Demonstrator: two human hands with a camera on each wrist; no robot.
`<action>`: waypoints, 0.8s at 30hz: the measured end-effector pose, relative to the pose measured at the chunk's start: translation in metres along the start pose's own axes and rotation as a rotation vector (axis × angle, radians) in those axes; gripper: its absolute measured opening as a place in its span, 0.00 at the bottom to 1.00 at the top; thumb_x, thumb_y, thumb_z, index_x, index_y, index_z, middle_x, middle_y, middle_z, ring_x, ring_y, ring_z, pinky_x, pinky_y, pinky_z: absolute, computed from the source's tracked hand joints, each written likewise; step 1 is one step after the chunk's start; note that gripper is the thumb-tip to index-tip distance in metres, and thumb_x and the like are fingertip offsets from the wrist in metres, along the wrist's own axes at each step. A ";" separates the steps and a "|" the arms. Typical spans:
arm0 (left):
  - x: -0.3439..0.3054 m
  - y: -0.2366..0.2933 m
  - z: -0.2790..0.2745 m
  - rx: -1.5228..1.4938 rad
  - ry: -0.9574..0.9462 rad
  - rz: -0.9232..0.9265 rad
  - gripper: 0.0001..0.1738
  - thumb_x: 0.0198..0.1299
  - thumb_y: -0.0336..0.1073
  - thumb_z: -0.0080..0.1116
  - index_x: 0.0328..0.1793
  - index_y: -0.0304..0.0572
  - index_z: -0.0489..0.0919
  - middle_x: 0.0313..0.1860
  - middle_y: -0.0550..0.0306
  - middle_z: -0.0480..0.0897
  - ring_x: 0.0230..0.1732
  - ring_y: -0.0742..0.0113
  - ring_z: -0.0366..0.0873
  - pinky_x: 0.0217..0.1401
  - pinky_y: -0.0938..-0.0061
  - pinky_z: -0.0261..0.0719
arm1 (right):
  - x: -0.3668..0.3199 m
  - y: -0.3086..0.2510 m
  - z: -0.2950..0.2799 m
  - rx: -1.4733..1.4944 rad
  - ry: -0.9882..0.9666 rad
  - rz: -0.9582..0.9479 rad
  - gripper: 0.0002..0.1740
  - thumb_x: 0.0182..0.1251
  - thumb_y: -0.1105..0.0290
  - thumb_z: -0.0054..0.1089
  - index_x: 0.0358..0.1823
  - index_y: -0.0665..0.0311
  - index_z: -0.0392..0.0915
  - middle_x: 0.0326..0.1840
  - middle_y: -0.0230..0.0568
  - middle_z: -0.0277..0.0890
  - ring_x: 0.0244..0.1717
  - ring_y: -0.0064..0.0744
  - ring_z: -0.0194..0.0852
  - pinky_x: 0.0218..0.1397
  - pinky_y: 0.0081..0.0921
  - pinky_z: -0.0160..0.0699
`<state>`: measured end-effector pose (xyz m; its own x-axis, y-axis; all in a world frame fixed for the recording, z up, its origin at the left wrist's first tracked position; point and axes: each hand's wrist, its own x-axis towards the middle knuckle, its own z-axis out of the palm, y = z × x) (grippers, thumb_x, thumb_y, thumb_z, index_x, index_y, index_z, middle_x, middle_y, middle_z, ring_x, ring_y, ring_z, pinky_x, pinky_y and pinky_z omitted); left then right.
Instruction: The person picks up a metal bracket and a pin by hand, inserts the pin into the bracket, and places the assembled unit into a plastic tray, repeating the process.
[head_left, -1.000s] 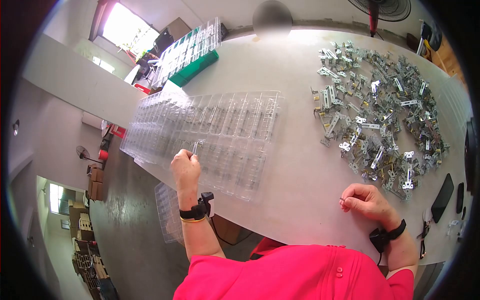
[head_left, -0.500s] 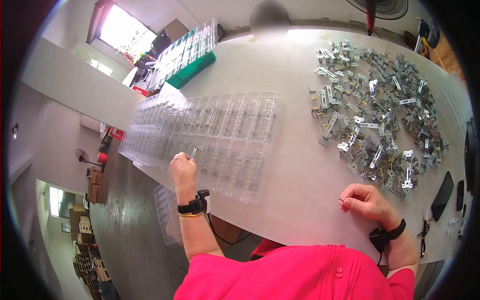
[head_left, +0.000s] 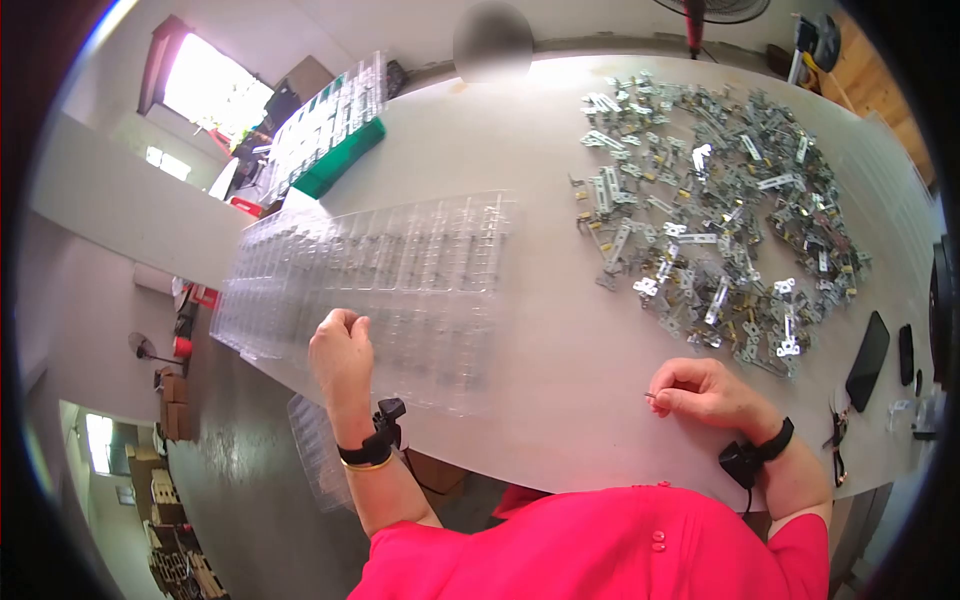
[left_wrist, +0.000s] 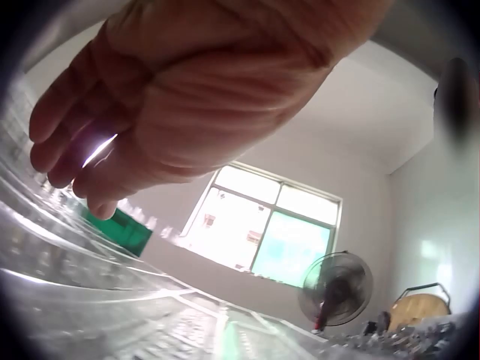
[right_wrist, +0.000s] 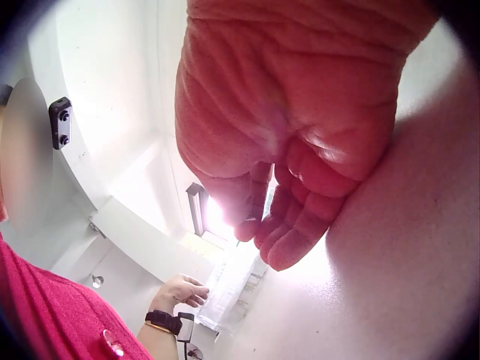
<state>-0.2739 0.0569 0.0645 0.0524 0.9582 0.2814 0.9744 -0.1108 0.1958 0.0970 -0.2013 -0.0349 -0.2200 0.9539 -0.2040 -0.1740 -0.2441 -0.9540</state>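
My left hand hovers over the near rows of a clear plastic compartment tray, fingers loosely bent, with nothing visible between them. In the left wrist view, light shows through between its fingers and thumb, close above the tray's ridges. Low over the bare table, my right hand pinches a small thin metal piece between thumb and fingertips; most of the piece is hidden. A wide pile of metal brackets, some with brass-coloured parts, lies beyond the right hand.
A green box with clear trays on it stands at the far left of the table. At the right lie a black phone and a pair of pliers. Another clear tray is below the table's near left edge.
The head view has turned right, shifting everything leftward. The left hand has drawn slightly nearer the body, and the bracket earlier at its fingertips no longer shows there. The right hand keeps its pinch.
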 end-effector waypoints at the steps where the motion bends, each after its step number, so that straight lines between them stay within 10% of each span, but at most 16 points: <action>1: -0.006 0.017 -0.004 -0.010 -0.011 0.008 0.11 0.59 0.36 0.67 0.43 0.37 0.87 0.37 0.44 0.88 0.38 0.50 0.87 0.45 0.62 0.83 | 0.000 0.002 -0.001 -0.001 0.016 0.008 0.06 0.76 0.71 0.59 0.43 0.67 0.79 0.38 0.31 0.80 0.41 0.20 0.77 0.48 0.21 0.78; 6: -0.043 0.114 -0.002 -0.811 -0.174 0.203 0.06 0.69 0.31 0.63 0.42 0.34 0.85 0.32 0.64 0.85 0.33 0.79 0.80 0.38 0.80 0.79 | 0.000 0.002 -0.001 0.004 -0.014 -0.017 0.07 0.77 0.70 0.59 0.45 0.67 0.79 0.38 0.31 0.79 0.41 0.20 0.77 0.48 0.21 0.78; 14: -0.078 0.228 0.040 -1.320 -0.622 0.285 0.07 0.70 0.31 0.62 0.43 0.33 0.83 0.33 0.63 0.84 0.33 0.79 0.80 0.37 0.82 0.80 | -0.002 0.002 -0.004 -0.008 -0.027 -0.009 0.09 0.77 0.67 0.60 0.46 0.67 0.80 0.39 0.31 0.80 0.42 0.20 0.78 0.50 0.21 0.79; 24: -0.063 0.236 0.138 -0.915 -0.149 0.431 0.08 0.62 0.32 0.67 0.44 0.35 0.83 0.36 0.58 0.82 0.32 0.71 0.76 0.38 0.73 0.78 | -0.001 0.000 -0.007 -0.078 -0.047 -0.015 0.10 0.76 0.66 0.61 0.44 0.67 0.81 0.40 0.30 0.79 0.43 0.20 0.77 0.52 0.21 0.77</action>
<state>-0.0176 0.0068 -0.0366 0.4466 0.8051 0.3903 0.3290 -0.5534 0.7652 0.1039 -0.2013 -0.0356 -0.2631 0.9477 -0.1805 -0.1028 -0.2136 -0.9715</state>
